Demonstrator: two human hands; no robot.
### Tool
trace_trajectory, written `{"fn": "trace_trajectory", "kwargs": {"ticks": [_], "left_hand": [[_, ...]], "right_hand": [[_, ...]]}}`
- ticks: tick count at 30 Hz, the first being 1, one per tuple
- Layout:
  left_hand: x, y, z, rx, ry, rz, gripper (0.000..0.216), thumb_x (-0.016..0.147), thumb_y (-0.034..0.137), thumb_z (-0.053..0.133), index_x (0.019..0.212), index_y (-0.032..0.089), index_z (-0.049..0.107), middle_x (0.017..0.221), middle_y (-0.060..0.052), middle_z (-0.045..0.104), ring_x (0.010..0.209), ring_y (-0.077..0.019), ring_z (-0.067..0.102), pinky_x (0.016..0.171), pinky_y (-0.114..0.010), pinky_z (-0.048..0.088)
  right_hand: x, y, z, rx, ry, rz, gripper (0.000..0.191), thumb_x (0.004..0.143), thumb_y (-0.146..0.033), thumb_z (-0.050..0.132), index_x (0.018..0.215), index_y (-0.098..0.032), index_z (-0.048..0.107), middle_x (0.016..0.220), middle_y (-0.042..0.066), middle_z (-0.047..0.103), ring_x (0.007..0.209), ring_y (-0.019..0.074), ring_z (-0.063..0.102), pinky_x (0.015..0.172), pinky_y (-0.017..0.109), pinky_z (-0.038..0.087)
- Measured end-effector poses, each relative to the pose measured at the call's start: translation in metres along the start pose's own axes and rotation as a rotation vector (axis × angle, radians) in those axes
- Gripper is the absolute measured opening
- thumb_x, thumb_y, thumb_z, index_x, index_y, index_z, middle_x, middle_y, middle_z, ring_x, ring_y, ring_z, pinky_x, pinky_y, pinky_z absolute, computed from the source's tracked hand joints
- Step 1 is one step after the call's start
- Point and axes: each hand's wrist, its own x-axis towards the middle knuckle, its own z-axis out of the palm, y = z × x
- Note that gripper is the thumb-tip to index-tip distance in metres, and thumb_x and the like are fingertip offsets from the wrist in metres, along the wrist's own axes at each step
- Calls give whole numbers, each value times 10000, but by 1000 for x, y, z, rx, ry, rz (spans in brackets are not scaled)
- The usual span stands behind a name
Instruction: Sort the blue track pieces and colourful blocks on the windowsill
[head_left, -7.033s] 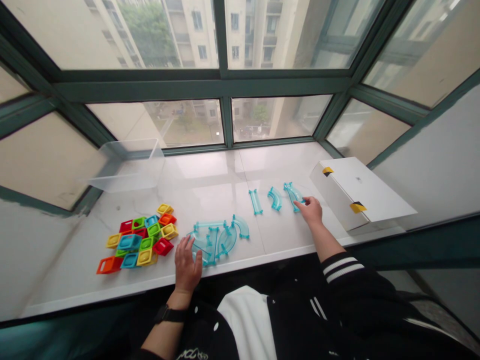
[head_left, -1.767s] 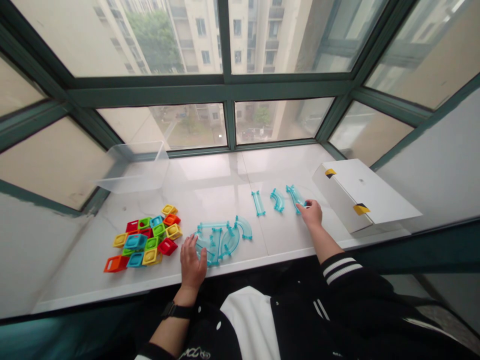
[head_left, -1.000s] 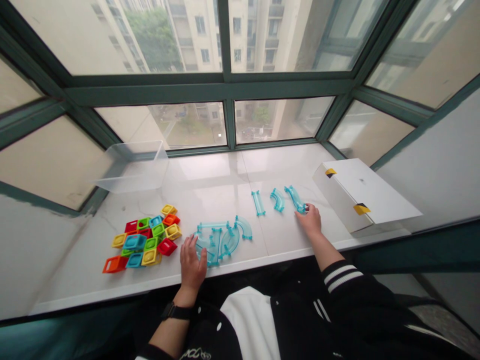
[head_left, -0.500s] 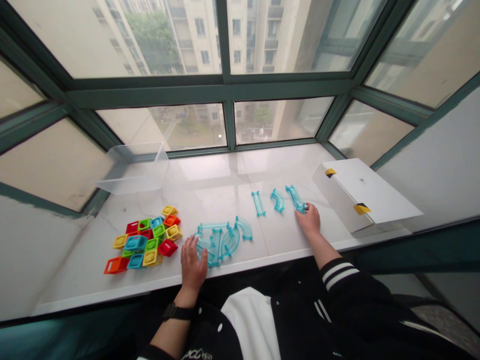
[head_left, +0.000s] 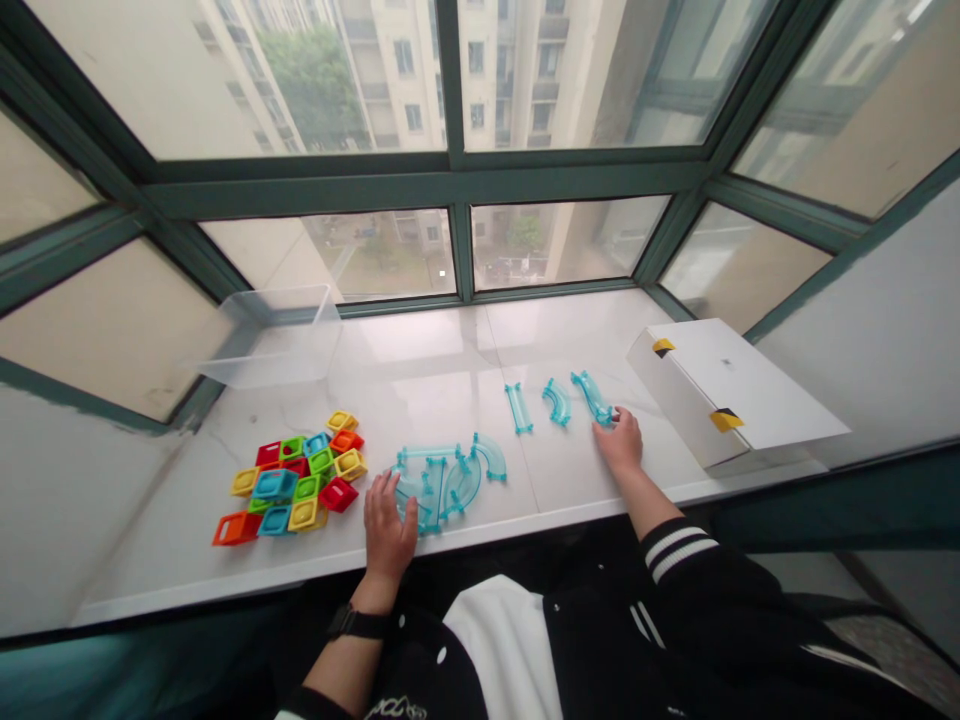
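Note:
Clear blue toy marble-run track pieces lie on the white sill. In a row toward the right are a straight track piece [head_left: 518,408], a curved track piece [head_left: 557,402] and a wavy track piece [head_left: 592,396]. My right hand [head_left: 621,441] has its fingers closed at the near end of the wavy piece, which lies on the surface. My left hand [head_left: 390,520] rests with fingers apart at the left side of a cluster of track pieces [head_left: 459,484], partly covering it. Left of that hand sit several coloured blocks [head_left: 306,487] in red, yellow, green, blue and orange.
A clear plastic bin [head_left: 277,345] stands at the back left against the window. On the right is a white box [head_left: 739,385] with black-and-yellow tabs. The front edge of the sill [head_left: 517,524] runs close to my body, and window frames border the back.
The view has shifted very slightly. Both hands and the track pieces keep their places on the sill.

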Motion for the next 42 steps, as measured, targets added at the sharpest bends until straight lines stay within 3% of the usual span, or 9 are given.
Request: {"fn": "trace_trajectory", "kwargs": {"ticks": [8,13,19,23,28,34,38,42], "left_hand": [[1,3,-2,6,-14,-15,497,1046,334,492,1522,209,429,1544,-188,498,1525,-344,393,1245,-602,339],[1,2,-2,0,-14,-18,498,1042,341,499,1518,204,437,1547,-191,494,1526,-349,389,1244,-608,334],[0,2,0,-2,-16,-5,493,1046,340,496,1513,188,444,1561,-194,491,1538,-337,380,1255,-592,326],[-2,0,1,-5,-37,-12,488,1049,346,489,1510,190,453,1580,-185,484,1557,-332,359,1272,-595,295],[-3,0,2,-19,-63,-22,474,1057,355,465,1503,196,462,1603,-175,471,1568,-327,349,1278,-594,285],[-3,4,-3,-14,-99,0,446,1049,355,481,1469,217,539,1605,-149,495,1579,-337,330,1283,-605,252],[-2,6,-5,2,-155,50,474,1036,349,504,1499,268,556,1620,-100,499,1586,-349,315,1283,-617,229],[-2,6,-5,27,-176,67,452,1035,345,511,1474,277,597,1602,-81,530,1574,-354,333,1282,-616,217]], "right_hand": [[-2,-2,-4,28,-8,3,657,770,-440,706,1349,-167,560,1225,169,671,1091,321,619,948,427,487],[-15,-2,-8,161,38,8,703,773,-497,690,1356,-139,530,1214,188,659,1028,307,635,962,450,510],[-65,-12,-14,387,50,60,467,821,-508,609,1150,-176,606,1037,131,687,965,279,663,928,429,542],[-104,-53,-18,503,-183,-62,350,858,-486,611,1052,-200,668,924,87,711,874,257,683,853,404,559],[-135,-126,-18,547,-593,-420,197,923,-347,626,1065,-242,712,978,50,746,835,209,691,772,348,557],[-145,-201,2,402,-616,-746,184,957,-256,661,1132,-241,717,1069,64,739,1044,240,658,991,398,500],[-145,-240,27,194,-637,-717,190,935,-284,716,1116,-244,758,1122,98,731,1076,269,647,997,403,484],[-139,-263,48,117,-731,-615,42,846,-224,770,875,-243,793,1031,92,745,1021,276,672,943,390,494]]}}
